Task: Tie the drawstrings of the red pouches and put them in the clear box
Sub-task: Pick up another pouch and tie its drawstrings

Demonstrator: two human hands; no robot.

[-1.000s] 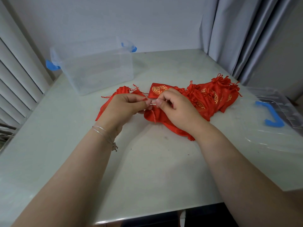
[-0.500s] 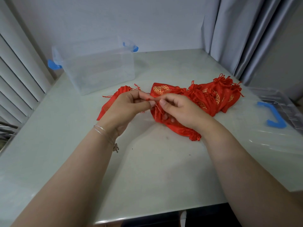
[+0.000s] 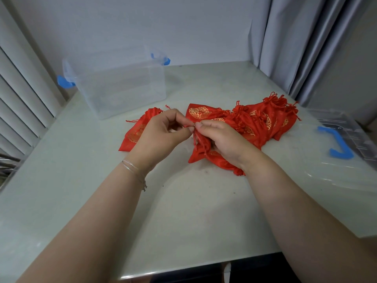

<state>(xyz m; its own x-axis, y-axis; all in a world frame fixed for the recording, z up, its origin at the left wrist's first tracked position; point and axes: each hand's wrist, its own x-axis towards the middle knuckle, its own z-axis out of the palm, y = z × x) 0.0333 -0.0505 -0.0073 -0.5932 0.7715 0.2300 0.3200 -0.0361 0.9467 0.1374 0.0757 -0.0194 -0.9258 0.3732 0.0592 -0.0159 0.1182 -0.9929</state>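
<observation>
Left hand [image 3: 163, 129]: thumb and forefinger pinched on a red drawstring [image 3: 188, 126], other fingers curled; thin bracelet [image 3: 133, 170] at the wrist.
Right hand [image 3: 221, 139]: fingertips closed on the same cord, right against the left fingertips; palm lying over the pouch in work.
Pouch in work [image 3: 201, 149]: red with gold print, on the table [image 3: 183, 211] under the right hand, mouth turned toward the fingers; loose cord trailing down from the pinch.
Change over the last second: pinch point lifted off the cloth and shifted slightly toward the box; left wrist rolled so its fingers show more openly; cord now drawn short between the two hands rather than hidden under the knuckles.
Meaning for the task: judged mid-knot, drawstring being crossed or pulled through; knot itself too small to confirm as closed.
Spare pouch [image 3: 138, 131]: flat on the table beyond the left hand, strings loose, apparently untied.
Pouch pile [image 3: 265, 119]: heaped behind and to the right of the right hand, several tops bunched; tied or not, cannot tell for all.
Clear box [image 3: 120, 84]: upright at far left of the table, blue latches, no pouch visible inside; well apart from the hands.
Lid [image 3: 342, 144]: clear with blue handle, lying at the right table edge.
Progress: early; nothing boxed yet.
</observation>
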